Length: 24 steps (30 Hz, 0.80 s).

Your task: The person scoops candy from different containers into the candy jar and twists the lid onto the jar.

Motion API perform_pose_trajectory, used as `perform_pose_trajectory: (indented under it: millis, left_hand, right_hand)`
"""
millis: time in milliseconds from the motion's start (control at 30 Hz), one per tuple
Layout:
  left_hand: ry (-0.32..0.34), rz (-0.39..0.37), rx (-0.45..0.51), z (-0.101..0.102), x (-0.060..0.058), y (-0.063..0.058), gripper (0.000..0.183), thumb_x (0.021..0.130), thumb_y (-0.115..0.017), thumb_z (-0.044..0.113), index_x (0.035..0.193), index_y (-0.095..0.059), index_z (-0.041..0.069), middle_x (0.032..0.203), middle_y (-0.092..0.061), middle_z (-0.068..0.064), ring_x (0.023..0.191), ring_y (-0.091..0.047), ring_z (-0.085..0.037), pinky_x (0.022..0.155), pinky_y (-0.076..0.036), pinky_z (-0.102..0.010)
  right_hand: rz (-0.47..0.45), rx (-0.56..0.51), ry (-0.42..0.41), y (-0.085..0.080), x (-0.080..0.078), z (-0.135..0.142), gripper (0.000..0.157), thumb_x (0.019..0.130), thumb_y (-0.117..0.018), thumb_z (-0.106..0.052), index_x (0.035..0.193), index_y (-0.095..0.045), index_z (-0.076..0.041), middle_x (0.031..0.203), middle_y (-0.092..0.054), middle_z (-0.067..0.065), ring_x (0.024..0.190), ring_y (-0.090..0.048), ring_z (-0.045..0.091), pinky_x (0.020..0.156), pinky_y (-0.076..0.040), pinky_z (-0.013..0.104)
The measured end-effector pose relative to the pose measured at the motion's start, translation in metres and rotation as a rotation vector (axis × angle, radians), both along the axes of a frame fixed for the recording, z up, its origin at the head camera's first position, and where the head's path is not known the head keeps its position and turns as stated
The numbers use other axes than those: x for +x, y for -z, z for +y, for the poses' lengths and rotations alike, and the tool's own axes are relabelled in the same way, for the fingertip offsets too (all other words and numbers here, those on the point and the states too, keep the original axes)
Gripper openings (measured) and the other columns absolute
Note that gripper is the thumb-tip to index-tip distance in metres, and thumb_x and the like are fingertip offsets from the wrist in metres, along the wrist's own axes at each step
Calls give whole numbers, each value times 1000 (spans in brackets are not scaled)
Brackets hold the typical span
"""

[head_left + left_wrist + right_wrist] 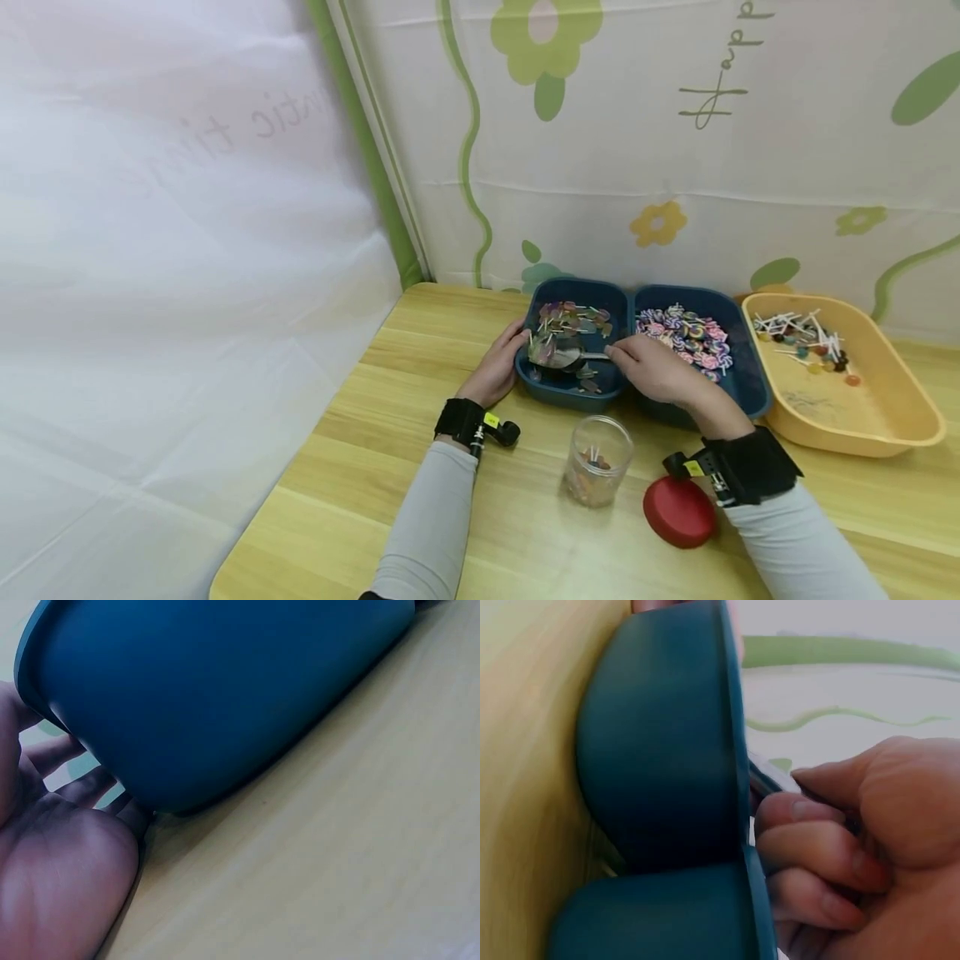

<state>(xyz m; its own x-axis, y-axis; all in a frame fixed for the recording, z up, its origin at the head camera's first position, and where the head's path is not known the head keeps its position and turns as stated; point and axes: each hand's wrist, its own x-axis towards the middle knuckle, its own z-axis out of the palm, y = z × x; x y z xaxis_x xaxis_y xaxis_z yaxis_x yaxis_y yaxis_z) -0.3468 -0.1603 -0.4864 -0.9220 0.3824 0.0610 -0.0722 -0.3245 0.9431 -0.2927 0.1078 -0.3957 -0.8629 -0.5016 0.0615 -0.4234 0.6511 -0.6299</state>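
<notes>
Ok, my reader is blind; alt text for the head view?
A person's right hand holds a spoon at the left blue bin of small pieces, which the left hand grips. An open jar and red lid lie nearer.

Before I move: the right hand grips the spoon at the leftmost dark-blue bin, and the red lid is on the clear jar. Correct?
Not quite: the red lid is off the clear jar, lying beside it on the table, as the head view shows. The right hand does grip the spoon at the leftmost dark-blue bin.

Spoon [570, 360] of small translucent lollipops [551, 347] inside leftmost dark-blue bin [573, 400]
</notes>
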Motion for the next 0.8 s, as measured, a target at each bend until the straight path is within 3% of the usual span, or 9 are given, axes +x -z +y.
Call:
perform_pose_trajectory:
  millis: [233,400,633,800]
  left_hand:
    - [0,3,12,0,1,-1,52,114,-35,20,164,-24,10,169,-21,-13,153,-25,-26,122,-27,-41]
    - [-15,-14,4,1,1,0,49,114,-36,22,162,-30,12,165,-30,-10,149,-33,-24,121,-30,-41]
    - [-19,-10,18,-1,0,0,47,114,-36,23,160,-33,13,162,-35,-10,148,-35,-25,121,-30,-41]
    - [-1,6,12,-1,1,0,50,114,-34,22,162,-27,8,163,-30,-19,149,-33,-33,119,-33,-41]
  right_hand:
    - [-208,-189,-24,1,-7,16,48,113,-40,-20,66,-40,-10,58,-28,-3,50,-25,12,53,-30,31]
    - [-347,-346,2,5,-12,30,47,113,-39,-24,70,-37,-6,60,-31,-2,49,-28,11,50,-30,30]
    - [-390,-454,12,0,-14,50,42,114,-37,-25,92,-52,7,67,-35,1,52,-26,14,51,-23,37]
    - [-379,-490,-2,-8,-12,68,45,113,-39,-31,88,-50,5,64,-32,4,50,-22,22,54,-19,44]
